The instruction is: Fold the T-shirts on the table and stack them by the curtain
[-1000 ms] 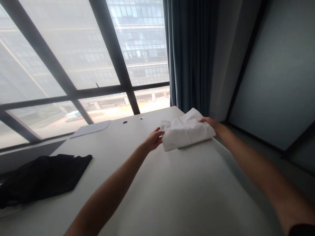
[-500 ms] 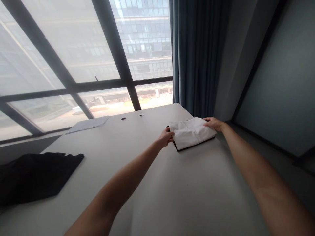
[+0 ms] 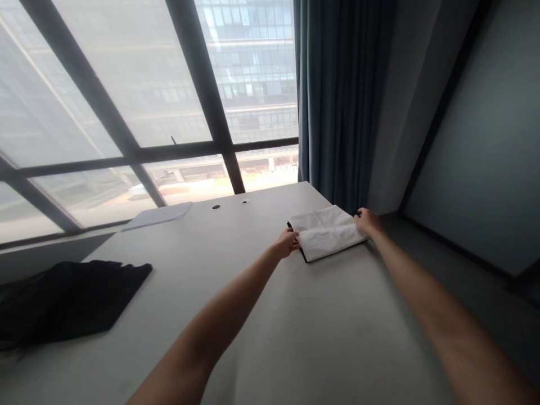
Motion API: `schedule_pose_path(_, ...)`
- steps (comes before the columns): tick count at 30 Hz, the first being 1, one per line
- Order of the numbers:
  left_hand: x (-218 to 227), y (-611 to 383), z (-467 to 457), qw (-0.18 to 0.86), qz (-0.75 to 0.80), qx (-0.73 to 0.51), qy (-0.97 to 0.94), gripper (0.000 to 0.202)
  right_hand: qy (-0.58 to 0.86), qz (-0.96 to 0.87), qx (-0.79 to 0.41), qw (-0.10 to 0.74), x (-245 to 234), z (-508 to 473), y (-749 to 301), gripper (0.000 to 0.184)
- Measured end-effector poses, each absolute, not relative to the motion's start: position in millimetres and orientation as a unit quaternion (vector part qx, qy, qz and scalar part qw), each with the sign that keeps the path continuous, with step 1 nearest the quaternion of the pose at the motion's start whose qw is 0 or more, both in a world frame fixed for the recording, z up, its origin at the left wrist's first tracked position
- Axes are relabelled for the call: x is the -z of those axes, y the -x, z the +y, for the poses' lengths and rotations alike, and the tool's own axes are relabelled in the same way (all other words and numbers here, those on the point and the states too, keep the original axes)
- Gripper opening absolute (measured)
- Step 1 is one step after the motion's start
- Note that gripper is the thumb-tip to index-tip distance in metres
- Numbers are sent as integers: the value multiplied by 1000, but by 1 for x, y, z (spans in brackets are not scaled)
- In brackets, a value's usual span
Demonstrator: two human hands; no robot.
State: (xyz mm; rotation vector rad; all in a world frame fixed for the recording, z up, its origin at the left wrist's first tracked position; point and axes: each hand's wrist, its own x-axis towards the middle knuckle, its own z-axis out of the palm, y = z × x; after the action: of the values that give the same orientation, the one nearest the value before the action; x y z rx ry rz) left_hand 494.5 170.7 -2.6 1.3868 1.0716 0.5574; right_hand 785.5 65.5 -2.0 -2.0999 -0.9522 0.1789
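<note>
A folded white cloth [image 3: 327, 233] lies on top of a black cloth [image 3: 306, 260], whose dark edge shows along the front and left side. At the stack's left edge, my left hand [image 3: 287, 243] is closed with its fingertips on the white cloth. My right hand [image 3: 367, 223] is closed at the far right corner, where a bit of black fabric shows at the fingertips. The white cloth lies fairly flat with a crease across its middle. How much of each layer the fingers hold is partly hidden.
A black garment [image 3: 71, 301] lies crumpled on the left of the white table [image 3: 270, 320]. Sheets of paper [image 3: 159, 215] rest near the window. Two round holes are set in the table's far part. A blue curtain [image 3: 337, 101] hangs beyond the far right corner.
My right hand has shifted from the white cloth's top to the far right corner, with black fabric now at its fingertips. The white cloth lies flatter. My left hand stays at the left edge.
</note>
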Motion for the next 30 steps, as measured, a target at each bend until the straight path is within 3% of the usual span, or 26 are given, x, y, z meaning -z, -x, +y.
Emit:
schedule_pose_path(2, 1, -493, 169, 561, 473, -254, -630, 48, 831, -430, -19, 351, 8, 63, -770, 56)
schedule_pose_path(6, 7, -474, 155, 434, 484, -300, -698, 61, 834, -512, 15, 205, 21, 62, -731, 48)
schedule_pose_path(11, 25, -406, 133, 283, 485, -319, -764, 60, 827, -514, 71, 219, 19, 70, -679, 58)
schedule_pose_path(15, 32, -324, 115, 181, 459, -288, -821, 53, 824, -532, 29, 194, 32, 71, -619, 55)
schedule_pose_path(20, 26, -213, 93, 119, 469, -245, -840, 41, 761, -573, 122, 279, 59, 57, -511, 53)
schedule_pose_path(26, 13, -99, 91, 68, 545, -197, -812, 36, 681, -692, -62, 232, 71, 25, -372, 53)
schedule_pose_path(30, 0, -28, 115, 45, 636, -199, -744, 43, 665, -715, -69, 204, 75, 8, -328, 53)
